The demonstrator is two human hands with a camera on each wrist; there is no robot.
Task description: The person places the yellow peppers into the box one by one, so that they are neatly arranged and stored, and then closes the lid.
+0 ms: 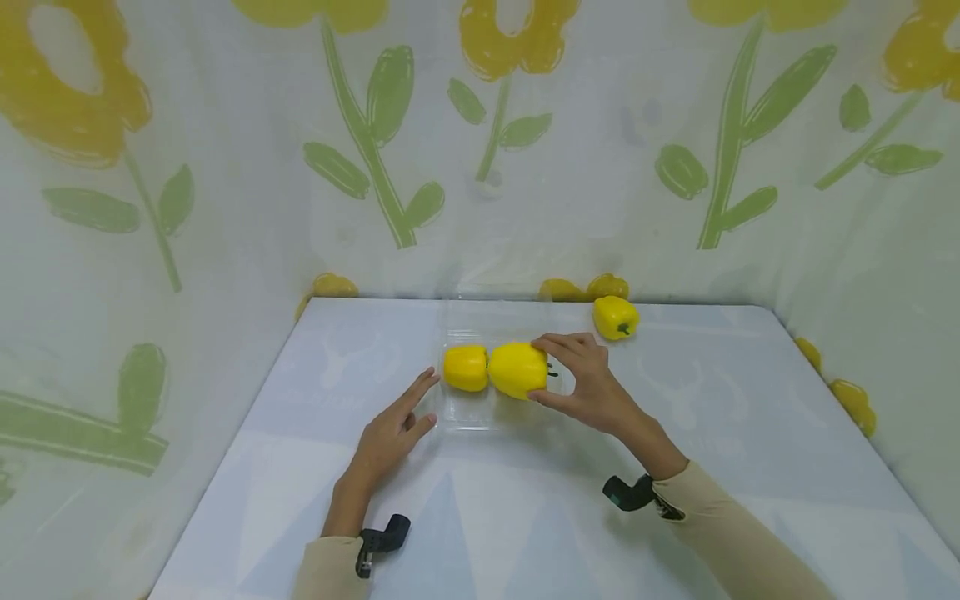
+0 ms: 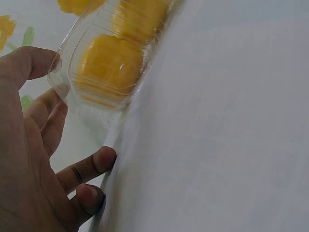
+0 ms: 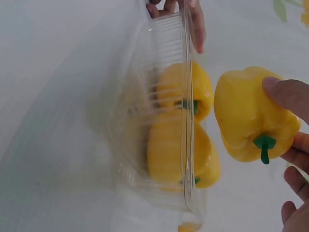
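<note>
A clear plastic clamshell box (image 1: 480, 412) stands on the table, its lid raised toward the wall. Inside sits a yellow bell pepper (image 1: 465, 368); a second bell pepper in the box (image 3: 176, 147) shows in the right wrist view. My right hand (image 1: 588, 379) grips another yellow bell pepper (image 1: 517, 370) between thumb and fingers, above the box's right half; its green stem points right. My left hand (image 1: 393, 433) is at the box's left edge, fingers spread. In the left wrist view, fingertips (image 2: 55, 63) of that hand touch the clear rim.
One more yellow bell pepper (image 1: 616, 317) lies at the table's back edge, right of the box. A flower-printed curtain (image 1: 570, 183) surrounds the white table (image 1: 705, 400) at the back and sides. Each wrist carries a small black camera (image 1: 628, 492).
</note>
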